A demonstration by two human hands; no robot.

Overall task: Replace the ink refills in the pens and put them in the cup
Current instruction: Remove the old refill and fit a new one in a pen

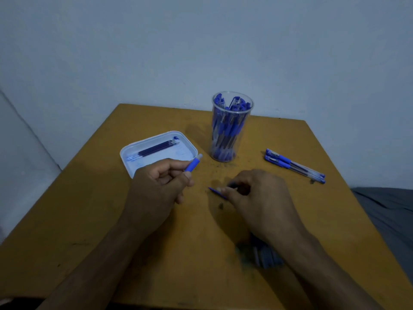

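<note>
My left hand (159, 183) grips a blue pen barrel (193, 164), whose blue grip end sticks out toward the cup. My right hand (257, 193) pinches a thin blue pen part (215, 190) just above the table; its pointed end faces left. A clear plastic cup (231, 128) full of blue pens stands at the back middle. A white tray (134, 151) to its left holds three ink refills (156, 148). Capped blue pens (293, 165) lie on the right.
The table (89, 220) is yellow-brown, and small dark specks lie near the cup. A blurred pile of bluish pen parts (261, 253) lies under my right forearm. Grey fabric (388, 209) shows beyond the table's right edge. A pale wall stands behind.
</note>
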